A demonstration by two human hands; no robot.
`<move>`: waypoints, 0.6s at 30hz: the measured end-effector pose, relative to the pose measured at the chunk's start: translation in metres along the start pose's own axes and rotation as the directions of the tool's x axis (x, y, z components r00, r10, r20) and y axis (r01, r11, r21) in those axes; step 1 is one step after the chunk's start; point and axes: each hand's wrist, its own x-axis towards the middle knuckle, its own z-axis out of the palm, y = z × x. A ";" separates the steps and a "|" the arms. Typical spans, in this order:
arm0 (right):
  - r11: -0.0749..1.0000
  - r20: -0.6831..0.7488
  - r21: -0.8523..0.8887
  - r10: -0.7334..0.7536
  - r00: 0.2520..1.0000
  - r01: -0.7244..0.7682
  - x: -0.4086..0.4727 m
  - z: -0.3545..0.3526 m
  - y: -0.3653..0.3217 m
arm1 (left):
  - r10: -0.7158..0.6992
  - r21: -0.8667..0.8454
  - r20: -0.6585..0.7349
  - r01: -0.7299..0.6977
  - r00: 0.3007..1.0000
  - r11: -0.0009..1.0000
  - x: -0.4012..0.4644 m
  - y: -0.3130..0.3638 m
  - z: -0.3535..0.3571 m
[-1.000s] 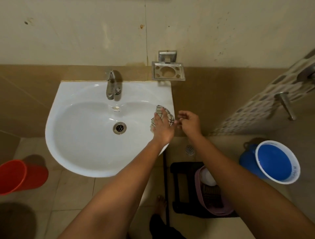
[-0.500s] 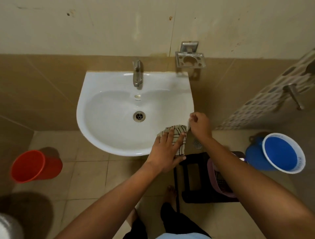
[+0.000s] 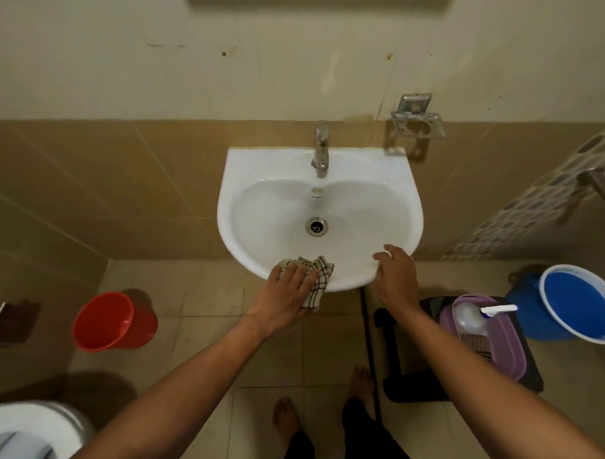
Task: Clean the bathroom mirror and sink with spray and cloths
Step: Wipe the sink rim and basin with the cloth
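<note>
A white wall-mounted sink with a chrome tap and a drain fills the middle. My left hand presses a checked cloth flat against the sink's front rim, a little left of centre. My right hand rests on the front right rim with fingers spread and nothing in it. A white spray bottle lies in a purple basket on the floor at the right. The bottom edge of the mirror shows at the top.
A red bucket stands on the floor to the left, a blue bucket to the right. A black stool carries the basket. An empty metal soap holder hangs on the wall. My bare feet are below the sink.
My left hand has wiped the cloth from the sink's right side along the front rim toward the left. My right hand opened and settled on the front right rim. The view pulled back.
</note>
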 end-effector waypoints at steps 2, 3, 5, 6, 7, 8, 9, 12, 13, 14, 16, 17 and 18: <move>1.000 0.007 -0.012 0.017 1.000 -0.017 -0.001 0.002 -0.001 | 0.017 0.007 -0.007 -0.017 1.000 1.000 -0.010 -0.027 0.003; 1.000 0.007 -0.012 0.024 1.000 -0.024 -0.001 0.003 -0.001 | 0.026 0.011 -0.007 -0.026 1.000 1.000 -0.015 -0.041 0.004; 0.999 0.003 -0.012 0.033 0.999 -0.033 -0.001 0.004 -0.001 | 0.043 0.020 -0.002 -0.043 0.999 0.999 -0.021 -0.067 0.003; 0.999 0.001 -0.015 0.032 0.999 -0.032 -0.002 0.004 0.000 | 0.055 0.031 -0.013 -0.054 0.998 0.998 -0.022 -0.078 0.002; 0.999 0.002 -0.017 0.034 0.999 -0.034 -0.002 0.003 -0.001 | 0.066 0.036 -0.018 -0.066 0.998 0.997 -0.024 -0.089 0.001; 0.999 0.004 -0.016 0.040 0.999 -0.040 -0.003 0.003 -0.002 | 0.079 0.034 -0.028 -0.078 0.997 0.996 -0.024 -0.101 0.000; 0.999 0.005 -0.014 0.045 0.999 -0.045 -0.002 0.002 -0.003 | 0.080 0.024 -0.022 -0.080 0.997 0.997 -0.024 -0.112 -0.002; 0.999 0.006 -0.007 0.039 0.999 -0.039 -0.003 0.001 -0.004 | 0.053 0.001 0.017 -0.053 0.998 0.999 -0.022 -0.140 -0.007; 0.999 0.008 -0.004 0.039 0.999 -0.039 -0.003 0.001 -0.004 | 0.040 0.000 0.044 -0.040 0.998 0.999 -0.020 -0.148 -0.010; 0.999 0.006 -0.002 0.039 0.999 -0.039 -0.003 0.001 -0.004 | 0.035 0.006 0.058 -0.035 0.998 0.999 -0.018 -0.156 -0.011; 0.999 -0.001 0.009 0.034 0.999 -0.034 -0.004 0.001 -0.004 | 0.021 0.003 0.087 -0.021 0.996 1.000 -0.012 -0.172 -0.011; 0.999 -0.003 0.025 0.040 0.999 -0.040 -0.004 0.000 -0.005 | 0.012 -0.007 0.092 -0.011 0.996 1.000 -0.008 -0.179 -0.011; 0.998 -0.003 0.043 0.052 0.999 -0.052 -0.004 -0.001 -0.006 | -0.006 -0.023 0.090 0.008 0.996 1.000 -0.004 -0.183 -0.011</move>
